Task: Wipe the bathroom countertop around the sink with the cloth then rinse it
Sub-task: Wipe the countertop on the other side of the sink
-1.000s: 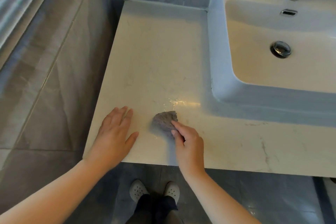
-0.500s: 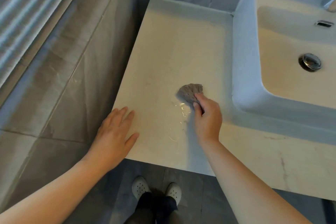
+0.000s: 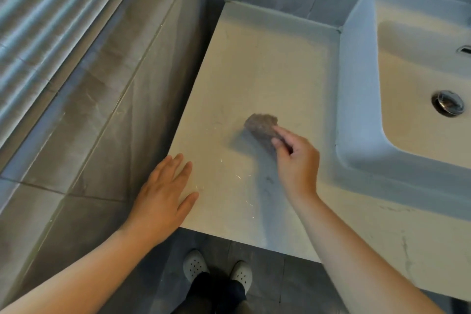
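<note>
You wiped the pale stone tabletop (image 3: 254, 71) mid-width; your right hand (image 3: 297, 160) pinched the crumpled grey cloth (image 3: 261, 126), left hand (image 3: 165, 194) flat, open. Next, probably the far corner.

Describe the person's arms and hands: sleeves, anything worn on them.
Both forearms are bare, with no sleeves in view. The left hand and right hand wear no gloves, and no rings, watch or bracelets show. Nails look short and unpainted.

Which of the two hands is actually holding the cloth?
The right hand: its fingers pinch the bunched grey cloth against the countertop. The left hand lies flat and empty at the counter's front left corner.
</note>
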Tool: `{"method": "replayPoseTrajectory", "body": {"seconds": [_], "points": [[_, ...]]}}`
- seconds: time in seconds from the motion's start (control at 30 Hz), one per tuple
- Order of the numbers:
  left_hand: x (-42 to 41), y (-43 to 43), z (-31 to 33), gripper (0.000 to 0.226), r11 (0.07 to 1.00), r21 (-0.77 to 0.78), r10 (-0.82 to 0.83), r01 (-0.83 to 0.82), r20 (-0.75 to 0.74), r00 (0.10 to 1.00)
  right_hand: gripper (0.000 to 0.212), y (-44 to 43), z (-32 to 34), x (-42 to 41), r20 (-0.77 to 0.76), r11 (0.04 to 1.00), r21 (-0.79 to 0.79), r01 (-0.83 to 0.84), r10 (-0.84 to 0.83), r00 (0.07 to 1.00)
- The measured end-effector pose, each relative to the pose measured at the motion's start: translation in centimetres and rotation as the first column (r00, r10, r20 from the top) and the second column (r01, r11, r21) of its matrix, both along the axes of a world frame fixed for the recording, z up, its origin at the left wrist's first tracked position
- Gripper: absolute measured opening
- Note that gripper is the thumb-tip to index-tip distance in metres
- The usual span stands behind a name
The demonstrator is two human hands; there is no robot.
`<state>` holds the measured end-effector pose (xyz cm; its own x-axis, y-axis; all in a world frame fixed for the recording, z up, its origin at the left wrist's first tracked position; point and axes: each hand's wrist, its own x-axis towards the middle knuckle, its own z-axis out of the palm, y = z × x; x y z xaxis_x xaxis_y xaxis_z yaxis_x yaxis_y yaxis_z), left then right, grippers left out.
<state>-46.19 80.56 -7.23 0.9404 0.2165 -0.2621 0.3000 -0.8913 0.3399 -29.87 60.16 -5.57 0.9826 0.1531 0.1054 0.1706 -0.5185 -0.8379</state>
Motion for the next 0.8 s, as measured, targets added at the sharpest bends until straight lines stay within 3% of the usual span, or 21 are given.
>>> {"method": "replayPoseTrajectory", "body": {"seconds": [0.17,0.43,0.57,0.63,0.8], "points": [[0.0,0.1,-0.3,0.081,1.000,-0.001,0.008,-0.008,0.027,1.000,0.031,1.1,-1.6,5.1,-0.030,0.994,-0.102,0.036,-0.039,0.999],[-0.2,0.6,-0.6,0.075,1.000,0.008,-0.008,0.008,0.035,0.999,0.031,4.3,-3.9,-2.9,0.040,0.983,-0.117,-0.140,0.145,0.989],[-0.2,0.8,-0.5,0.077,0.999,-0.041,0.000,0.002,0.058,0.998,0.031,4.3,-2.7,-5.7,-0.122,0.968,-0.056,-0.245,0.237,0.964],[-0.5,0.8,-0.2,0.076,0.993,-0.116,0.031,-0.021,0.081,0.996,0.030,4.1,-1.5,-4.6,-0.156,0.980,-0.007,-0.200,0.196,0.968],[-1.8,0.9,0.1,0.058,0.973,-0.193,0.154,-0.123,0.153,0.976,0.029,6.2,0.1,2.9,0.039,0.991,-0.074,-0.115,0.118,0.992]]}}
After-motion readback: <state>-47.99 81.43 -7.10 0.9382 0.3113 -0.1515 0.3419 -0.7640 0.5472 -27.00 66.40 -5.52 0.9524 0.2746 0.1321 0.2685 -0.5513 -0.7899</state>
